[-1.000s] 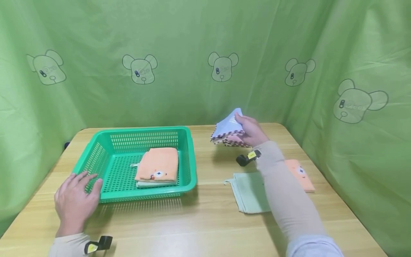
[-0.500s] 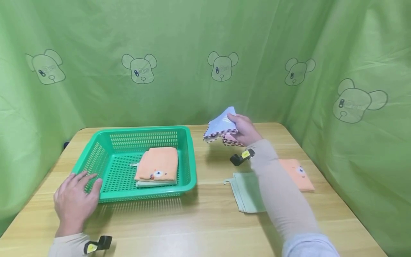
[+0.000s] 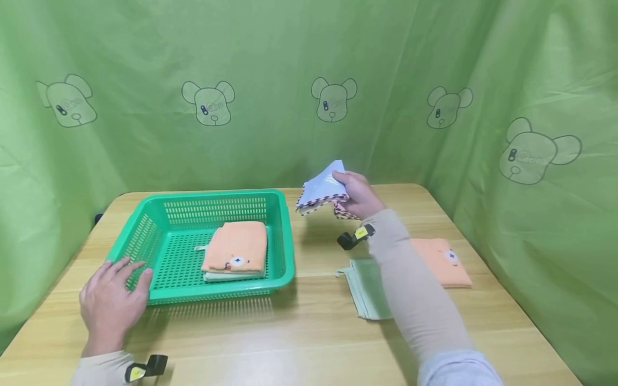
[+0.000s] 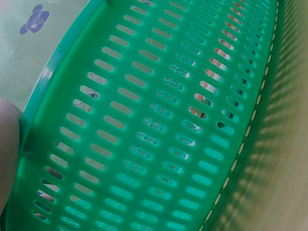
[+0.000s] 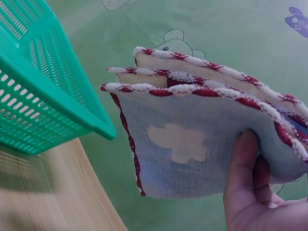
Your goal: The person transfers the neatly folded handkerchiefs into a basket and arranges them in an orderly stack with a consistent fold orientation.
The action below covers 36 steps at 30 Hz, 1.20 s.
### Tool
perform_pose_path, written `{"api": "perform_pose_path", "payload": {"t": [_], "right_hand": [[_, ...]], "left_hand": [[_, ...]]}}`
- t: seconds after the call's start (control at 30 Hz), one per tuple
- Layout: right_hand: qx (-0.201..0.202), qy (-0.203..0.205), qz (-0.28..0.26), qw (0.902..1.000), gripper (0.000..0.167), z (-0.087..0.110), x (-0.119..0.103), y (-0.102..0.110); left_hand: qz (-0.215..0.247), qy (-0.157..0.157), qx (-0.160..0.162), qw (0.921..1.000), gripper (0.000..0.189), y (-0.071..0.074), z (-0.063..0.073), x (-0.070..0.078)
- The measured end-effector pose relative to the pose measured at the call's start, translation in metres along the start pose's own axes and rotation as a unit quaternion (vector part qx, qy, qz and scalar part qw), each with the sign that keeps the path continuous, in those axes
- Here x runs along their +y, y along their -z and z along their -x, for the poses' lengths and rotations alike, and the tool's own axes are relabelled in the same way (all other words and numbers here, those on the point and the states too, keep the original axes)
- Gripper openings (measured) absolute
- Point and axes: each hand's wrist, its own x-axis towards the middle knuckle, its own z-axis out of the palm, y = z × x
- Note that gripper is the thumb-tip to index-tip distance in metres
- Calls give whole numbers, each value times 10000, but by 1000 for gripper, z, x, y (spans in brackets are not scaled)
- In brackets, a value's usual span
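Observation:
My left hand (image 3: 113, 300) lies over the near left corner of a green plastic basket (image 3: 217, 294), its fingers bent over the rim. In the left wrist view the slotted basket wall (image 4: 113, 122) fills most of the frame. Right of the basket, above the table, my right hand (image 3: 359, 194) pinches a folded light-blue square towel (image 3: 322, 183) with braided edging. Seen from the right wrist, its layers hang apart at the edge, and a pale patch shows on the front. A pinkish part with similar edging shows below that hand. Inside the basket, an orange folded towel (image 3: 236, 244) lies on a pale green one (image 3: 232, 276).
On the wooden table (image 3: 270, 343), a pale green folded towel (image 3: 367, 289) lies partly under my right forearm. Another orange towel (image 3: 444, 261) with a bear face lies to its right. Green curtains (image 3: 270, 145) surround the table at the back and sides.
My right hand has moved left towards the basket with the blue towel in its grasp. My left hand and the basket have stayed in place.

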Motion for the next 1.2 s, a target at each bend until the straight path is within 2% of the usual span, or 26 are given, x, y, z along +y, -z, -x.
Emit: {"api": "perform_pose_path", "payload": {"t": [0.3,0.53,0.8,1.2], "right_hand": [[-62,54,61,9999,39,-1,5,-10],[-253,112,50,9996,32,-1,10,-18],[-217,163,-44,9996,45,-3,16,-28],[-279,34,-7,9996,46,-4,27,-43]], "left_hand": [[61,6,42,10000,44,0,0,1],[58,-21,51,10000,45,-1,0,0],[73,13,4,10000,45,-1,1,-2],[93,5,51,9999,43,0,1,-1]]}}
